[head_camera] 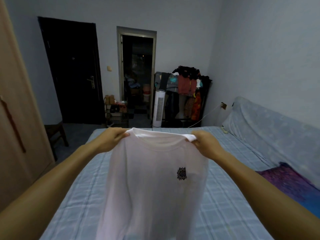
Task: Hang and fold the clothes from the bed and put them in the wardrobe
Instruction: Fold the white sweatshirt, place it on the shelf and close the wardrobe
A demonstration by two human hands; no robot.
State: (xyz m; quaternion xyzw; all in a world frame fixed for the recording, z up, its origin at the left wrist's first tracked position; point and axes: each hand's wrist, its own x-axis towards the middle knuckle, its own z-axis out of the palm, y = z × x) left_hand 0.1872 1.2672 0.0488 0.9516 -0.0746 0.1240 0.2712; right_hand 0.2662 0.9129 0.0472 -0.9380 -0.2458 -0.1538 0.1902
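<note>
Your arms reach forward, your left hand [110, 138] and right hand [206, 144] each pinching a shoulder of the white T-shirt [155, 179] above the bed [69, 196].

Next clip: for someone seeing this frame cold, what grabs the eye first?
A white T-shirt fills the centre, held up over the blue checked bed, with a small dark emblem on its chest. The left hand and right hand pinch its shoulders. Beyond the foot of the bed, a crowded clothes rack stands beside a white tower fan.
</note>
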